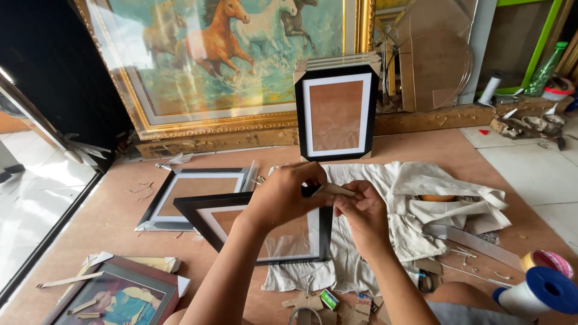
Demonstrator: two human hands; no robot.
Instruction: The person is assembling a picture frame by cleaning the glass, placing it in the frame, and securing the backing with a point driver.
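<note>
A black picture frame with a white mat and brown backing lies tilted over a white cloth on the brown floor board. My left hand grips its upper right corner. My right hand is beside it, pinching a small beige cardboard corner piece that both hands touch at that corner. Another black frame stands upright just beyond, leaning against a stack. A third frame lies flat to the left, partly under the held one.
A big gold-framed horse painting leans at the back. A framed picture lies at bottom left. A blue-ended roll, a tape roll, a metal ruler, scissors and cardboard scraps sit at right and front.
</note>
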